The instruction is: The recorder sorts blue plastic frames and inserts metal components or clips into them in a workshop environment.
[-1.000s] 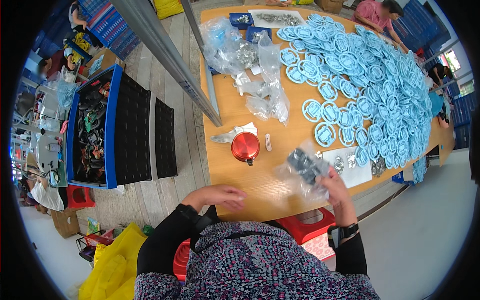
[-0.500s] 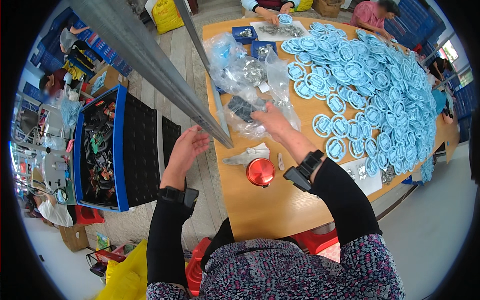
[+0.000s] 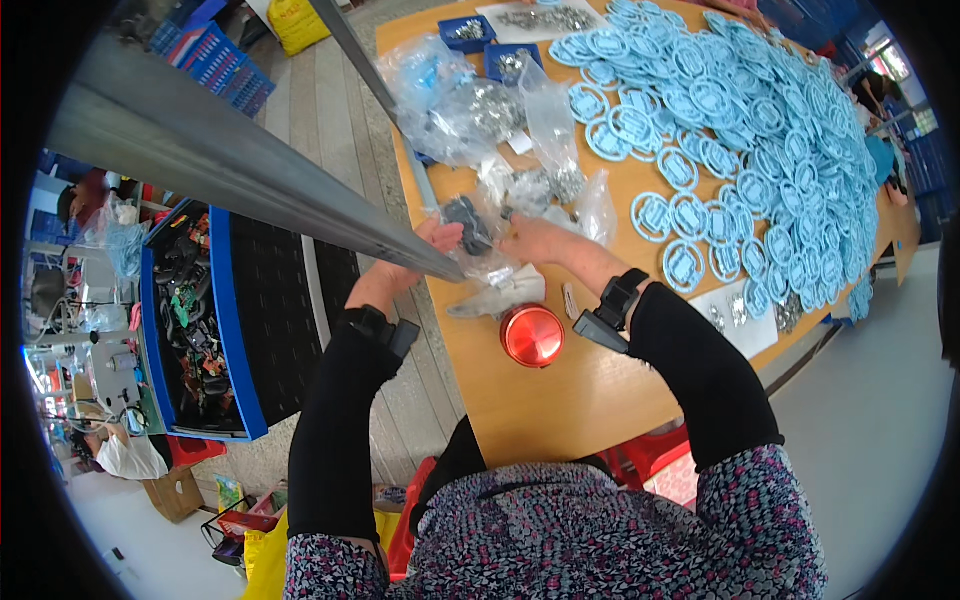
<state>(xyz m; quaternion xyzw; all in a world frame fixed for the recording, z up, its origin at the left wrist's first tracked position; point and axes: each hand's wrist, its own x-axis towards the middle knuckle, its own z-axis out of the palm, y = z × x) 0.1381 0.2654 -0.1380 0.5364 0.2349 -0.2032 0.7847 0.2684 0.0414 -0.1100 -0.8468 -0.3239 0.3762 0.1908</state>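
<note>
On the left of the frame is a tall black bin with a blue rim [image 3: 240,340], full of dark parts and a bit of something green. A yellow bag [image 3: 265,560] sits at the lower left. A thick grey pole [image 3: 270,175] slants from the upper left toward the middle and covers some of the left hand [image 3: 438,237].

The hands are apart, with a clear bag [image 3: 492,264] of dark things [image 3: 464,226] between them. This bag is near the middle of the frame, over the left edge of the worktop [image 3: 590,390]. The left hand is by the bag's left side, but I cannot tell if it is gripping. The right hand [image 3: 537,243] has its fingertips at the bag's right side; I cannot tell how tightly they hold it.

Above the hands are more clear bags [image 3: 435,95] and two small blue trays [image 3: 466,46] of shiny bits. Just below the hands lie a pale cloth [image 3: 515,291], a round red tin [image 3: 532,335] and a small pale strip [image 3: 570,300]. On the right is a big heap of light blue rings [image 3: 800,190]. Below it, a white sheet [image 3: 762,331] has silver bits on it.
</note>
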